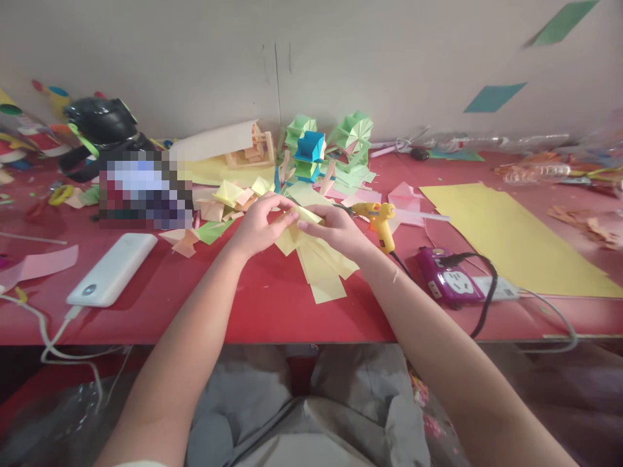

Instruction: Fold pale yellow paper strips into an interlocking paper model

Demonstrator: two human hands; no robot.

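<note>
Both hands meet over the middle of the red table, pinching one piece of pale yellow paper (308, 215) that looks folded. My left hand (263, 224) has its thumb and fingers closed on the left side of it. From the other side, my right hand (335, 227) grips it the same way, thumb towards the left. Right beneath lie several loose pale yellow paper pieces (327, 285), fanned out towards me. Small folded yellow and peach papers (228, 194) are heaped just beyond my left hand. How the held paper is folded is partly hidden by my fingers.
A yellow glue gun (382, 220) and a purple power strip (452, 275) with cables are at the right, beside yellow sheets (516, 240). At the left lies a white power bank (113, 269). Green and blue folded-paper models (310, 148) stand at the back.
</note>
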